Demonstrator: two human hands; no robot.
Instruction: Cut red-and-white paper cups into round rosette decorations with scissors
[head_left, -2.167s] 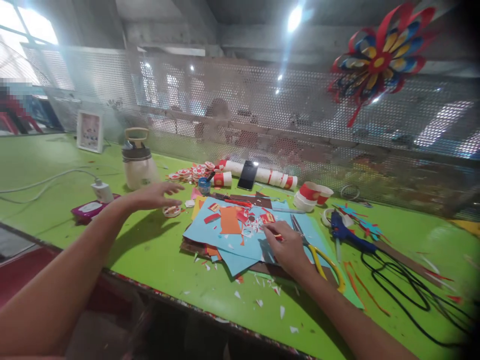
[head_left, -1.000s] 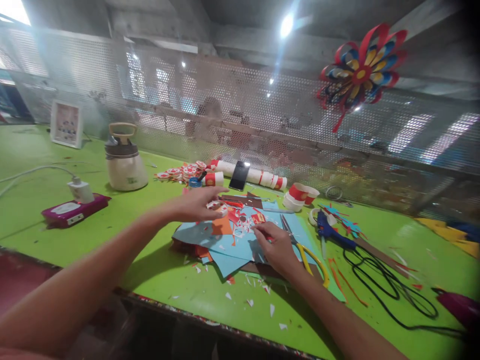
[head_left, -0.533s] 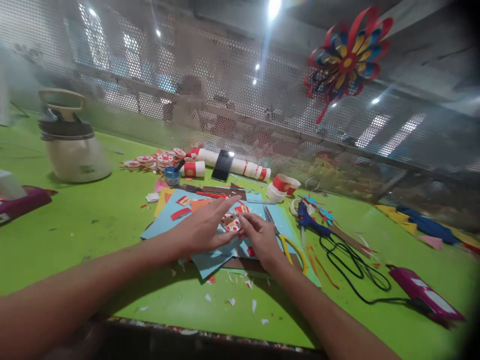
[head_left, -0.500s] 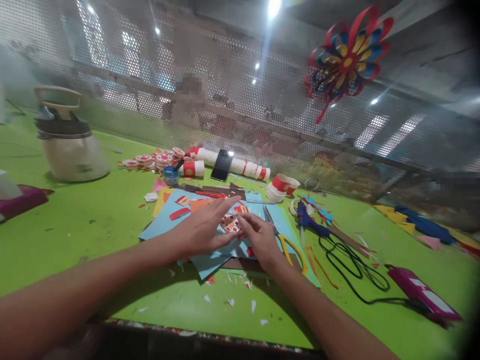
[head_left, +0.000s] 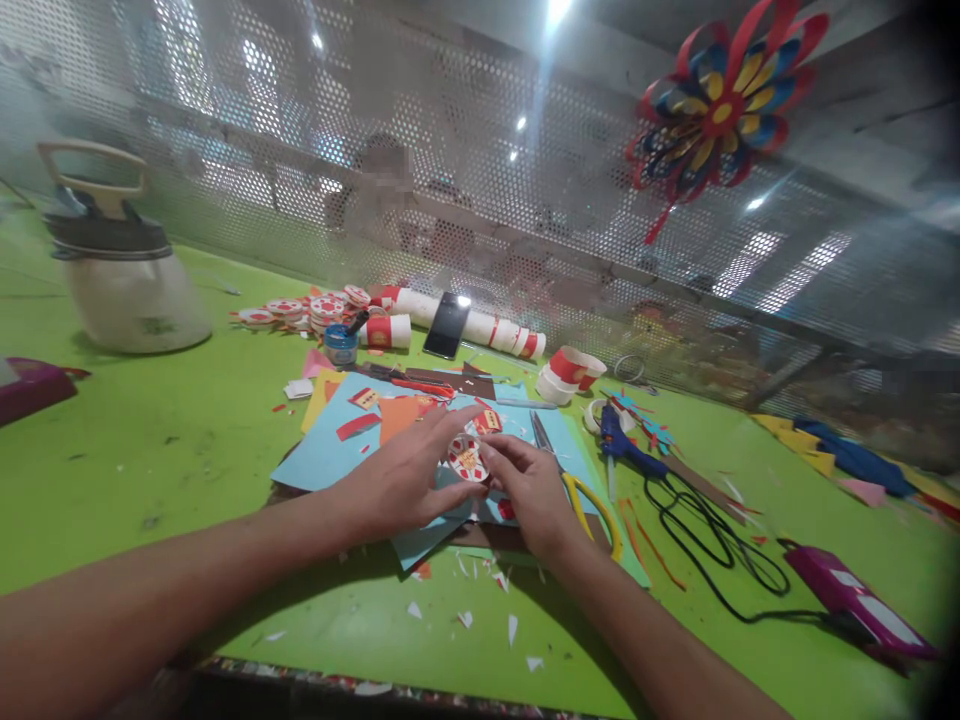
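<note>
A white paper disc [head_left: 469,462] with red patches around its rim and a yellowish middle is between my hands, over blue paper sheets [head_left: 311,458]. My right hand [head_left: 529,490] pinches the disc's right edge between thumb and fingers. On the left side, my left hand [head_left: 401,470] has its fingers stretched out, the thumb below the disc and the index finger above it; whether it touches the disc I cannot tell. Yellow-handled scissors [head_left: 592,500] lie just right of my right hand. Red and orange paper scraps [head_left: 358,426] are on the blue sheets.
Right of the scissors lie a blue glue gun [head_left: 626,447], its black cable and a purple power strip [head_left: 859,600]. Behind are cut paper cups [head_left: 568,375], a phone [head_left: 448,325], a blue jar [head_left: 341,345] and patterned discs [head_left: 326,310]. A spray bottle [head_left: 131,290] stands left.
The disc has tilted so its patterned face shows more fully. My left fingers have shifted slightly around it, and my right hand keeps its pinch. The camera view has moved a little.
</note>
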